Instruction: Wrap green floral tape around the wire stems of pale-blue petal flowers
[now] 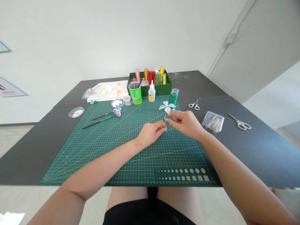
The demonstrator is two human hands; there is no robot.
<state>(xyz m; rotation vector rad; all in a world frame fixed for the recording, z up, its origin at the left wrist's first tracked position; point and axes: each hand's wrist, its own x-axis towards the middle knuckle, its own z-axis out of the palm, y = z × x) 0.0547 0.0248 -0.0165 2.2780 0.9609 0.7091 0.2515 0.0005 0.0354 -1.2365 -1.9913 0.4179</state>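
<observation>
A pale blue artificial flower [167,107] with several pointed petals stands upright on a thin stem between my hands, above the green cutting mat [117,150]. My left hand [152,132] pinches the lower end of the stem. Just above it, my right hand [184,121] has thumb and forefinger closed on the stem below the petals. Green shows on the stem near those fingertips, but whether it is thread cannot be told. Right behind the flower is a spool of green thread [173,98]. The fingers cover most of the stem.
A green box [150,89] of coloured thread spools, a glue bottle [152,92] and a green can [135,93] stand behind. To the left lies a purple flower [117,112]; to the right, small scissors [194,104], a clear case [213,122] and larger scissors [241,123].
</observation>
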